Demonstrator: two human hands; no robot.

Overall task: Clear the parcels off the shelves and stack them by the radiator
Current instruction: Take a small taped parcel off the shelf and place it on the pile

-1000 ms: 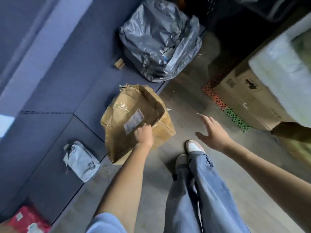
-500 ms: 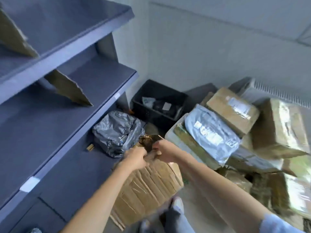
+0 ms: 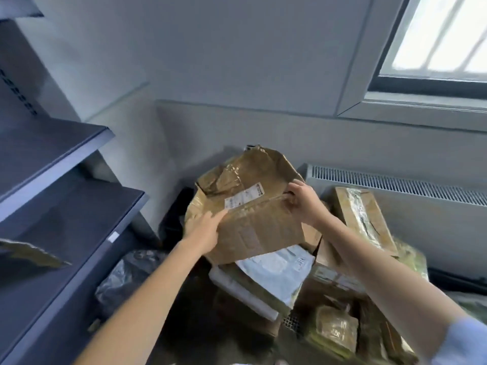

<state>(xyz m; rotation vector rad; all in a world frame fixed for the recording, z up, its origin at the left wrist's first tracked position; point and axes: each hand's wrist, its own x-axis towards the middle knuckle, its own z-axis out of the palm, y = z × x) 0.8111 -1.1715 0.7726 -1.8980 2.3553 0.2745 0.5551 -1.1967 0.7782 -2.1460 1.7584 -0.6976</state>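
A crumpled brown cardboard parcel [image 3: 253, 206] with a white label is held up over the pile of parcels [image 3: 342, 272] in front of the white radiator [image 3: 421, 191]. My left hand [image 3: 204, 231] presses flat against its left side, fingers straight. My right hand [image 3: 303, 201] grips its upper right edge with curled fingers. The parcel's underside touches or hovers just above a white mailer bag [image 3: 279, 270]. The dark shelves [image 3: 66, 206] stand at the left.
A grey plastic bag [image 3: 123, 280] lies on the bottom shelf at the left. A brown cardboard scrap [image 3: 29, 252] lies on the middle shelf. Taped cardboard boxes [image 3: 363, 214] lean against the radiator. A window [image 3: 434, 35] is at the upper right.
The brown parcel has been lifted from the low shelf and carried right, above the pile by the radiator. My right hand joined the left on it. The view swung up toward the wall.
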